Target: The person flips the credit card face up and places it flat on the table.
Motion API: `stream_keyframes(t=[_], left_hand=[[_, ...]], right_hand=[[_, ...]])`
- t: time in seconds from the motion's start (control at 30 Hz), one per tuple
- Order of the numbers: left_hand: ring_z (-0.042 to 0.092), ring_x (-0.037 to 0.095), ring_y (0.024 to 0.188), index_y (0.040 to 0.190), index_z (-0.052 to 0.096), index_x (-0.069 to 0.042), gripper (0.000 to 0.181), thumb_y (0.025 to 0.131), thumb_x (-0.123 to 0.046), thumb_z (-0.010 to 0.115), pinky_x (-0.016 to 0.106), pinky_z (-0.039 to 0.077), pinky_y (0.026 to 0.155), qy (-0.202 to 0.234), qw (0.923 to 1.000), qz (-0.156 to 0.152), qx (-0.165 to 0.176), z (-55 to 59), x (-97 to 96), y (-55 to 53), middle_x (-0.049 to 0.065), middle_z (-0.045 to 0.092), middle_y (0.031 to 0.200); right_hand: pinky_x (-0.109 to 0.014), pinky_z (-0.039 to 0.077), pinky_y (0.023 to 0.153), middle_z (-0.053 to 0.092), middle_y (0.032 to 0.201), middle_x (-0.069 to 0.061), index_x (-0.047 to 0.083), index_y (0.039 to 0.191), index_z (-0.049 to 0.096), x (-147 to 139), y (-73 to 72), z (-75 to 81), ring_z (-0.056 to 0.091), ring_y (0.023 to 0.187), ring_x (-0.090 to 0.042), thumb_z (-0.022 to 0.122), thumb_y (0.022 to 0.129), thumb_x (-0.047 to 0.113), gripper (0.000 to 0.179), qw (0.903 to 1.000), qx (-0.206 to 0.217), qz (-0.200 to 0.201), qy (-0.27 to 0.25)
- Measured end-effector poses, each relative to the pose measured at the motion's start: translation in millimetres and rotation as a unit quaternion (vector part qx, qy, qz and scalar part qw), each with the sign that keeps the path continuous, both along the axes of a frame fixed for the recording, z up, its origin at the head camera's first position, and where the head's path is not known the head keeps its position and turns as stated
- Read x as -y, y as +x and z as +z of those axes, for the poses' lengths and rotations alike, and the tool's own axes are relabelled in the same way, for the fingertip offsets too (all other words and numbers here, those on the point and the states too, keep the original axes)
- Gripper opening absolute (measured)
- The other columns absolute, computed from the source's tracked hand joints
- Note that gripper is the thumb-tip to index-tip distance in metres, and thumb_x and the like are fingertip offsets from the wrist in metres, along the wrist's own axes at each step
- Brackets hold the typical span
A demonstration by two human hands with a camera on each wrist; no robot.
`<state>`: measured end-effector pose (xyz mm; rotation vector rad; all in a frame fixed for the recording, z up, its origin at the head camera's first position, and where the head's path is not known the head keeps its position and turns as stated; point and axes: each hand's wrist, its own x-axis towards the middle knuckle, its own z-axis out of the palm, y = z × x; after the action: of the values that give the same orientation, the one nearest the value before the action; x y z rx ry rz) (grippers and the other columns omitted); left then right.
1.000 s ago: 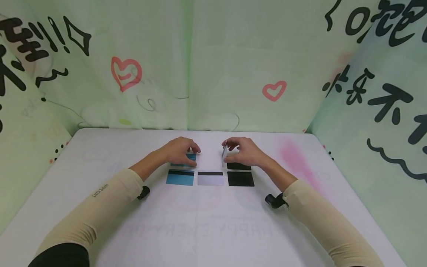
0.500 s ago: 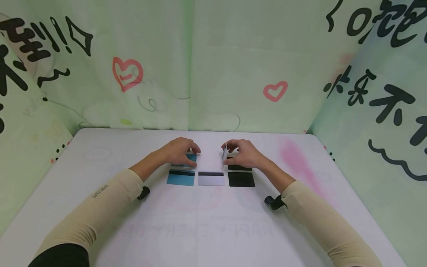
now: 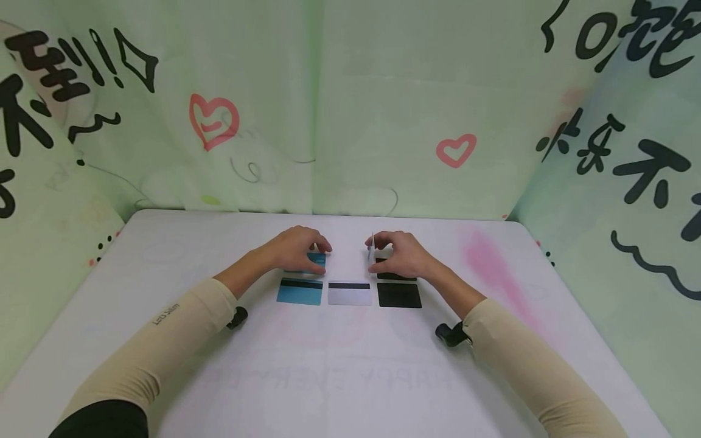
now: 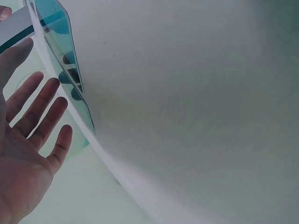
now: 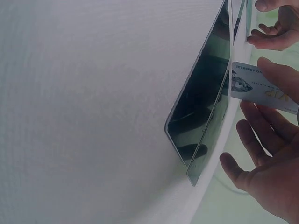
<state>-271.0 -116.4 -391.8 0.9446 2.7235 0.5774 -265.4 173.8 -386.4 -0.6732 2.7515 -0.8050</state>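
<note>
In the head view, my right hand pinches a silver-white card on edge, above the table. The right wrist view shows "VIP" lettering on this card, gripped between thumb and fingers. My left hand, its fingers spread and holding nothing, hovers over a blue card that it partly hides. A second blue card, a pale lavender card with a dark stripe and a black card lie in the front row. Behind, another black card is partly covered by my right hand.
The cards lie on a white-covered table with a pink smear at right. Green printed curtains stand close behind and at both sides. A black wrist device hangs under the right sleeve, another under the left.
The head view has drifted slightly, so everything sits a little further right in it. Both hands keep their poses, and the silver-white card stays upright in my right hand.
</note>
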Motion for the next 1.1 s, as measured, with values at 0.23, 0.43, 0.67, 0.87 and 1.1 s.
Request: stream_keyframes(t=[0.23, 0.43, 0.67, 0.87, 1.1], left_hand=[[0.064, 0.022, 0.112, 0.129, 0.073, -0.013, 0.048, 0.087, -0.034, 0.084, 0.042, 0.051, 0.101, 0.002, 1.0000, 0.002, -0.003, -1.8, 0.4, -0.4, 0.000, 0.074, 0.121], [0.065, 0.022, 0.112, 0.129, 0.073, -0.013, 0.048, 0.087, -0.034, 0.084, 0.042, 0.051, 0.102, 0.002, 1.0000, 0.002, -0.005, -3.6, 0.3, -0.8, 0.000, 0.074, 0.120], [0.064, 0.022, 0.111, 0.129, 0.073, -0.013, 0.048, 0.087, -0.034, 0.084, 0.042, 0.050, 0.103, 0.005, 1.0000, 0.002, -0.004, -2.8, -0.2, -0.9, -0.001, 0.074, 0.120], [0.064, 0.022, 0.110, 0.129, 0.073, -0.013, 0.048, 0.087, -0.033, 0.085, 0.043, 0.050, 0.102, 0.007, 1.0000, 0.001, -0.001, -1.0, -0.8, -0.1, 0.000, 0.074, 0.120], [0.064, 0.022, 0.110, 0.129, 0.073, -0.013, 0.048, 0.087, -0.033, 0.085, 0.043, 0.050, 0.102, 0.006, 1.0000, -0.001, 0.000, 0.2, -1.0, 0.9, 0.000, 0.074, 0.120]], right_hand=[[-0.050, 0.049, 0.102, 0.071, 0.120, -0.011, 0.011, 0.128, 0.070, 0.0, -0.1, -1.9, 0.061, 0.117, -0.029, 0.087, 0.083, 0.024, 0.050, 1.0000, -0.004, 0.002, 0.002], [-0.050, 0.049, 0.102, 0.071, 0.121, -0.011, 0.011, 0.127, 0.070, -0.4, -0.5, -4.6, 0.062, 0.118, -0.029, 0.087, 0.082, 0.025, 0.050, 0.9999, -0.006, 0.003, 0.008], [-0.050, 0.048, 0.101, 0.070, 0.118, -0.011, 0.012, 0.125, 0.070, 0.3, -1.1, -6.2, 0.062, 0.115, -0.029, 0.088, 0.082, 0.025, 0.049, 0.9999, -0.008, 0.002, 0.014], [-0.049, 0.049, 0.099, 0.071, 0.117, -0.011, 0.012, 0.124, 0.071, 1.0, 0.2, -5.9, 0.062, 0.114, -0.030, 0.089, 0.080, 0.024, 0.049, 0.9997, -0.011, 0.008, 0.020], [-0.049, 0.048, 0.100, 0.072, 0.117, -0.011, 0.011, 0.125, 0.071, 1.7, 0.5, -6.6, 0.062, 0.114, -0.030, 0.088, 0.081, 0.024, 0.049, 0.9997, -0.011, 0.007, 0.019]])
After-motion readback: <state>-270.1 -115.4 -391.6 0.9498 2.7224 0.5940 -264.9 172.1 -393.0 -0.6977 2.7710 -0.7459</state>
